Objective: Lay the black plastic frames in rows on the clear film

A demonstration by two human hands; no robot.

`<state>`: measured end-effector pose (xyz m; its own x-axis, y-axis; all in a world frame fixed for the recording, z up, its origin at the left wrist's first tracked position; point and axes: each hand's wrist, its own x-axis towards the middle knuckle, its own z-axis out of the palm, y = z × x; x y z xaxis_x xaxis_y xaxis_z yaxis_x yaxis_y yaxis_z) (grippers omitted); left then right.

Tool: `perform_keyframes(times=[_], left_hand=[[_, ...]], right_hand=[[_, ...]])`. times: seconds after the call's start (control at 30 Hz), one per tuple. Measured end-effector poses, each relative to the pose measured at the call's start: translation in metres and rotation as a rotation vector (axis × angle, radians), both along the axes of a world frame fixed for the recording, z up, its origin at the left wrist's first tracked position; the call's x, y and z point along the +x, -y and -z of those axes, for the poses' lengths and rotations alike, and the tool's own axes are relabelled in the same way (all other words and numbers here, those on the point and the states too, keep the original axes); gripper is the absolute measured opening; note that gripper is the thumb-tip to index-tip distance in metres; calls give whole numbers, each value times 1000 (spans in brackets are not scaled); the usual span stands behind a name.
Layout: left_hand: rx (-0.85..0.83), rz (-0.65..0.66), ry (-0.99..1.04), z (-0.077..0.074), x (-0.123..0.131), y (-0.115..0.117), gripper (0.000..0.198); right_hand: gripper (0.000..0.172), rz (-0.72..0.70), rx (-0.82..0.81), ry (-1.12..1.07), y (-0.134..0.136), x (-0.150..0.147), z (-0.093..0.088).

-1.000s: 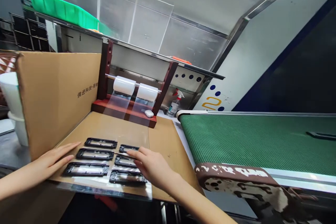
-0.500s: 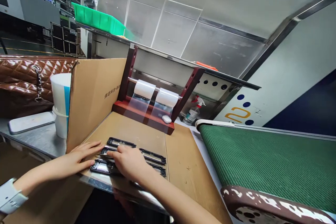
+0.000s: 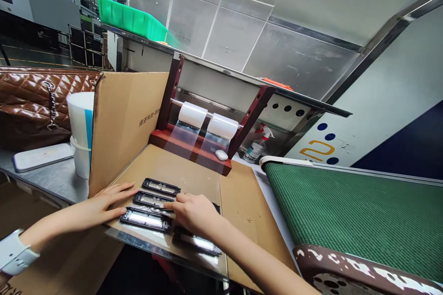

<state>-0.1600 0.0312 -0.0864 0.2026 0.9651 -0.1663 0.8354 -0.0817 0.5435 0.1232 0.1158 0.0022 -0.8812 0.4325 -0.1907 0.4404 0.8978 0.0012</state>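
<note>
Several long black plastic frames with pale, shiny strips inside lie on the cardboard sheet (image 3: 238, 203). My left hand (image 3: 104, 203) lies with fingers spread at their left ends; its fingertips touch or nearly touch the middle frame (image 3: 148, 199) and the near frame (image 3: 145, 219). Over the middle of the group, my right hand (image 3: 194, 212) is closed in a pinch on a thin dark stick-like tool (image 3: 159, 209) pointing left. Its exact kind is unclear. Another frame (image 3: 161, 187) lies farther back, and one (image 3: 199, 242) lies below my right hand. My right hand partly covers others.
A dark red stand (image 3: 190, 152) with two clear film rolls is behind the frames. An upright cardboard panel (image 3: 128, 124) borders the left, beside white cups (image 3: 81, 138) and a phone (image 3: 43, 156). At right runs a green conveyor belt (image 3: 356, 207), with a spray bottle (image 3: 255, 150) behind.
My right hand has moved right along the frames with the thin tool, uncovering more of the near-left frame. My left hand stays nearly still. The view has shifted slightly.
</note>
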Motion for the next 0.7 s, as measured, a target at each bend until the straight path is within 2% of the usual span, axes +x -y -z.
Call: perform_keyframes(times=[0.43,0.7], left_hand=[[81,-5,-9,11,-4,0,52],[190,-65,27,7,2,-17,55]], right_hand=[[32,17,49,120,-1,51,-23],[33,8,53,157,-3,33,-40]])
